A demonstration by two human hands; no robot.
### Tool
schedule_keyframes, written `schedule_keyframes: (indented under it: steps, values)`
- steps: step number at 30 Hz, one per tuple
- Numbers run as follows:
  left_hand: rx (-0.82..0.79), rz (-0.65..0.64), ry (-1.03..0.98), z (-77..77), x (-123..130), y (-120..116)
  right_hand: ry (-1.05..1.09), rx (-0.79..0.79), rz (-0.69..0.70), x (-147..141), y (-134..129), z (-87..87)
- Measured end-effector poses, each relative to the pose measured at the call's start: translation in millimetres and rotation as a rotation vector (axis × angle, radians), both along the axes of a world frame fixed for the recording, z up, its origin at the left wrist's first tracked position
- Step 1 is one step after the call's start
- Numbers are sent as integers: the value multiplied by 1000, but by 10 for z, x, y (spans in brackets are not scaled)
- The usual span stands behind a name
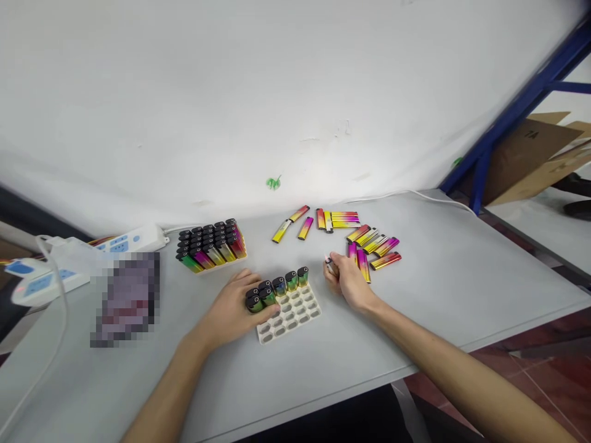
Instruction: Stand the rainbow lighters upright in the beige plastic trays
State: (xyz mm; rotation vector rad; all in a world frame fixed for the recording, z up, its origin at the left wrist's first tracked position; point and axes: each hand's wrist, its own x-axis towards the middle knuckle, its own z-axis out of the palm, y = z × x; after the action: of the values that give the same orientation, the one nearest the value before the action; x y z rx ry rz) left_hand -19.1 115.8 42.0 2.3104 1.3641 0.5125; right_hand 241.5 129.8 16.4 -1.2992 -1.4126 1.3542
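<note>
My left hand (235, 306) grips the left end of a pale lighter tray (289, 317), its thumb over the front row of holes. Several green and blue lighters with black tops (279, 285) stand upright in the back and left of that tray; the rest of its visible holes hold nothing. To the right of the tray, my right hand (348, 282) is closed around a lighter (329, 263), whose top end pokes out by the thumb. A small pinkish glow like a flame shows at that end. Most of this lighter's body is hidden by the fingers.
A full tray of lighters (212, 246) stands at the back left. Loose pink-and-yellow lighters (344, 219) lie behind and beside my right hand. Power strips (120, 243), a white cable (60, 295) and a blurred-out item (129, 301) occupy the left. A white wall (286, 111) closes the back.
</note>
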Motion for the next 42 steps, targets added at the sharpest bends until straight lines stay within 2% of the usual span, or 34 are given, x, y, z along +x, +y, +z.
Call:
schedule_keyframes:
  steps: [4,6,13,18,22,27,31,36,42]
  values:
    - [24,0,1,2,7,-9,35,19,5,-2,2,1]
    - [35,-6,1,0,5,-10,30,91,10,0,-12,59]
    - [46,-12,-28,-6,3,-9,-292,523,11,43,-174,363]
    - [18,-32,-34,-2,-1,-9,-376,582,31,-68,-343,491]
    - [30,-41,-50,-14,-17,-9,-461,627,52,-284,-406,456]
    - [37,-64,-72,-28,-24,-2,-736,668,68,-483,-427,333]
    - [53,-79,-55,-40,-25,10,-917,740,47,-513,-440,358]
    - [71,-81,-54,-58,-28,17,-1034,861,80,-523,-450,420]
    - [94,-70,-38,-48,-15,15,-1082,827,90,-519,-475,426]
